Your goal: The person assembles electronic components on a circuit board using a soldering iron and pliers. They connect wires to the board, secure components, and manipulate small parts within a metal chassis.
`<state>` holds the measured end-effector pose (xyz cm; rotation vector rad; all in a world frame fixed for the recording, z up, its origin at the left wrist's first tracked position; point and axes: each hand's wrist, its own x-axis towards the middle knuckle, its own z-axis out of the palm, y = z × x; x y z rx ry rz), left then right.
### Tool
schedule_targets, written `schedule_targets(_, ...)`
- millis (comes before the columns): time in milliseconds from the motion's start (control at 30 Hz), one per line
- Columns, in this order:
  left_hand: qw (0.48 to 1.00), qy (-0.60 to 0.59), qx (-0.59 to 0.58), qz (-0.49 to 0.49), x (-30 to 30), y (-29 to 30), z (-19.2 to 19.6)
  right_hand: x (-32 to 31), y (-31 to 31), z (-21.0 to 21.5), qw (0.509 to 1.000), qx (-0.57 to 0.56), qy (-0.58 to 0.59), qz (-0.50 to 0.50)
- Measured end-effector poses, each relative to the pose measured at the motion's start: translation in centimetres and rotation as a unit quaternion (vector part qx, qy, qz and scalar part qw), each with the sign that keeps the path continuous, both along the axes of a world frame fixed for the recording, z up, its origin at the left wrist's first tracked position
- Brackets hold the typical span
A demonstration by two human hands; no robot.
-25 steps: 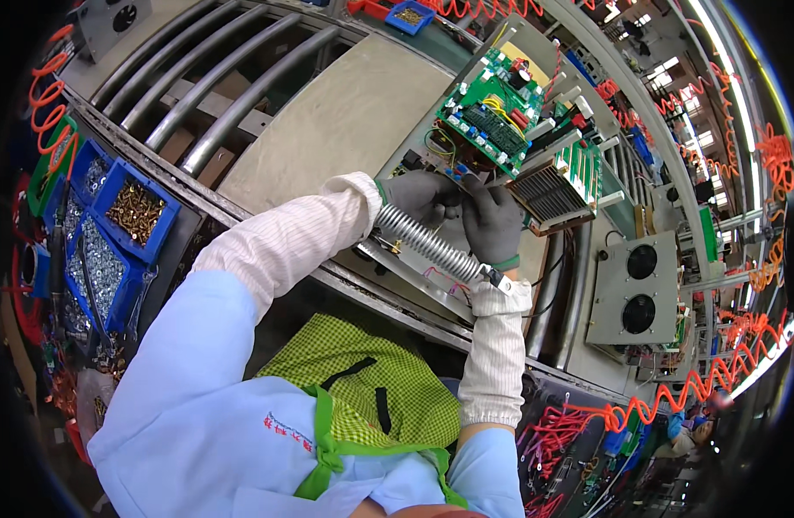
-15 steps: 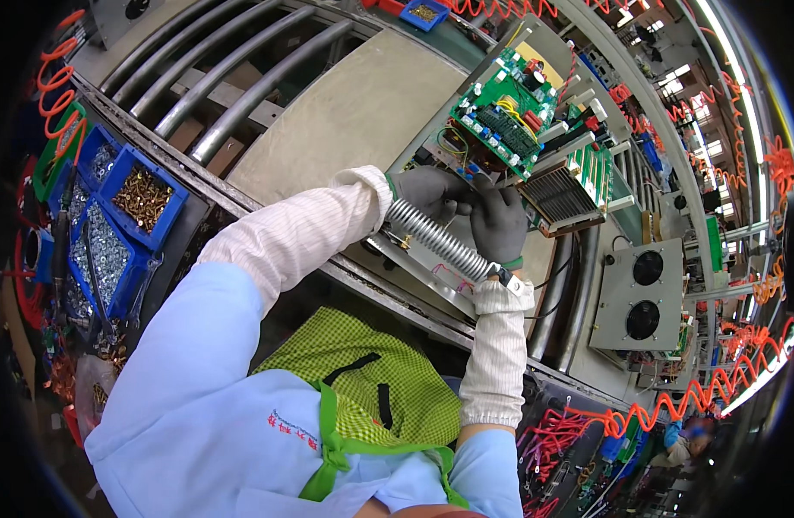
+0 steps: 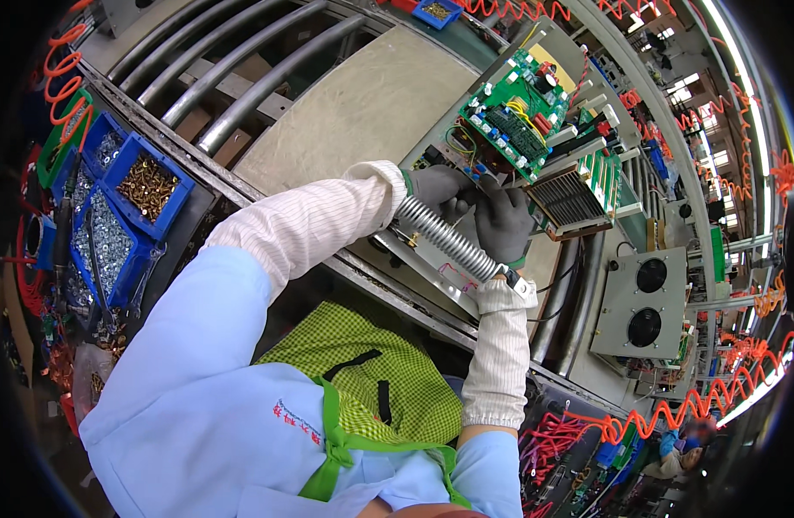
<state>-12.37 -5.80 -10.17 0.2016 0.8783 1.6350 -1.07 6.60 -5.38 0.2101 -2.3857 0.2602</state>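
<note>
Both hands wear dark grey gloves and meet low in front of an open electronics unit. My left hand [image 3: 438, 187] has its fingers bent inward, close beside the fingers of the other hand. My right hand [image 3: 504, 221] is curled, its fingertips at the lower edge of a green circuit board [image 3: 511, 116] with wires and connectors. What the fingertips pinch is too small and covered to make out. A shiny coiled metal spring [image 3: 449, 238] runs slantwise between the two wrists, in front of the hands. Thin wires [image 3: 460, 136] loop beside the board, just above my left hand.
A finned heatsink [image 3: 571, 197] stands right of my hands. Further right is a grey panel with two fans [image 3: 643, 300]. Blue bins of brass screws [image 3: 146, 190] and silver hardware [image 3: 103, 246] lie left. Metal rollers [image 3: 241, 108] and a beige board [image 3: 345, 112] lie beyond my left arm.
The whole view has shifted slightly, moving the scene a little rightward. Both hands stay together at the board's lower edge, with only small finger movement.
</note>
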Motion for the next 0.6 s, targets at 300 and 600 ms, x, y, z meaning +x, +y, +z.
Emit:
schedule_targets(300,0.993,-0.108,-0.02,0.031,1.5,-1.5,3.3,0.1,0.3,-0.4,1.0,-0.012,-0.005,-0.013)
schedule_targets(600,0.998,-0.059,-0.006,0.002,0.6,-0.8,1.3,0.1,0.2,-0.5,0.999,-0.042,-0.01,0.004)
